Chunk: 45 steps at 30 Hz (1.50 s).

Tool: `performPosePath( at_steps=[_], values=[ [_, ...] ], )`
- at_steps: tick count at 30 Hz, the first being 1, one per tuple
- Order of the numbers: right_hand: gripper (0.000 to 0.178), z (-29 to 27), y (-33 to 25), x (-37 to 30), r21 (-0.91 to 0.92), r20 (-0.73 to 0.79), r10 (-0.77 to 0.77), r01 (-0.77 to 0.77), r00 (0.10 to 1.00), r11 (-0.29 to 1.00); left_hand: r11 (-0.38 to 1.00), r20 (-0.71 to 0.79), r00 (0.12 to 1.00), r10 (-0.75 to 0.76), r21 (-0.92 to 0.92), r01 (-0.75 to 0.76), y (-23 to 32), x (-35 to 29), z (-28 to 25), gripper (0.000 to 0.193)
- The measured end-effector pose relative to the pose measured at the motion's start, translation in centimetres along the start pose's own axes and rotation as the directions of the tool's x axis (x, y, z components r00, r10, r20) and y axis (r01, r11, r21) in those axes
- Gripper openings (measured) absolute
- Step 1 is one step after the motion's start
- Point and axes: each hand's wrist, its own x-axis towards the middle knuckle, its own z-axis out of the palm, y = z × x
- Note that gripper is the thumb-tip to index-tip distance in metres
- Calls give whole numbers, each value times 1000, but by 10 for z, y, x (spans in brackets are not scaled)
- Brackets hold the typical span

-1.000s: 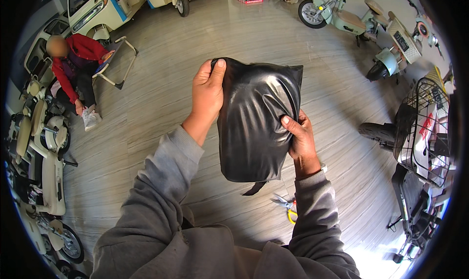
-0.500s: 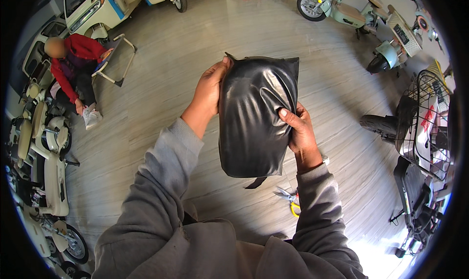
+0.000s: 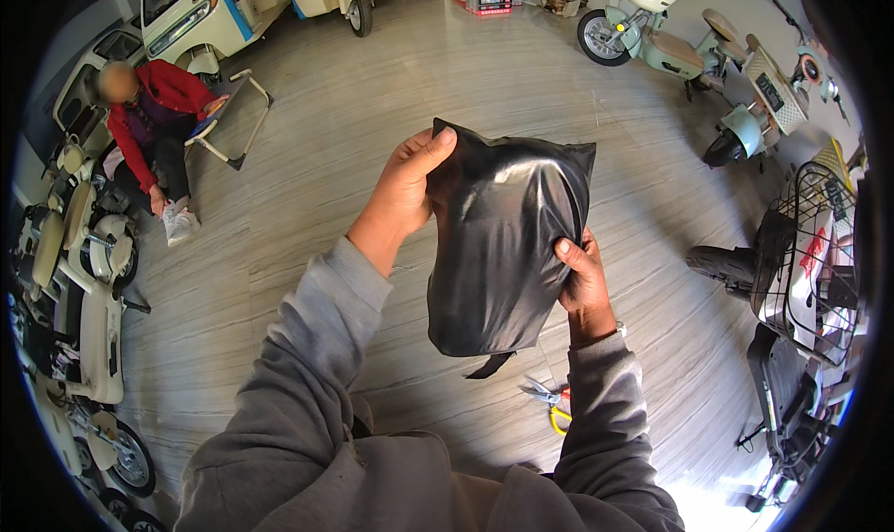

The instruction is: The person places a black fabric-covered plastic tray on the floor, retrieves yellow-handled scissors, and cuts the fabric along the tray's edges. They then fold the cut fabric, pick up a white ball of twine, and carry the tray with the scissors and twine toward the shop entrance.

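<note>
Black package [image 3: 507,253] in both hands, above the floor [image 3: 317,132].
Left hand [image 3: 402,188]: fingers pinch its upper left corner. Right hand [image 3: 583,279]: fingers grasp its right edge, thumb on top. Sound practice: both grips firm, bulk supported, slack film taut between them.

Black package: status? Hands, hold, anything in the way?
Left hand grips upper-left corner. Right hand grips right edge. Black package held off floor, creased. Scissors on floor by right sleeve, not touching package.
</note>
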Motion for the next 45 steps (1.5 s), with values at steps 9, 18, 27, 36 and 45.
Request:
performPosePath(
  at_steps=[9, 18, 27, 36, 45],
  values=[
    [57, -4, 5, 1, 12, -25, 7, -7, 1000, 1000, 998, -88, 995, 44, 55, -39, 5, 2, 6, 16],
    [48, 1, -1, -1, -113, 6, -72, 73, 997, 991, 896, -225, 922, -314, 251, 366, 29, -4, 20, 44],
    [57, 8, -9, -3, -138, 40, -77, 82, 996, 987, 927, -121, 959, -257, 251, 280, 34, -4, 16, 24],
    [59, 6, -7, -4, -177, 37, -93, 98, 995, 979, 925, -169, 957, -236, 263, 275, 29, -4, 13, 18],
    [64, 4, -5, -6, -136, 18, -92, 93, 996, 986, 947, -95, 953, -288, 117, 298, 28, -4, 12, 10]
  ],
)
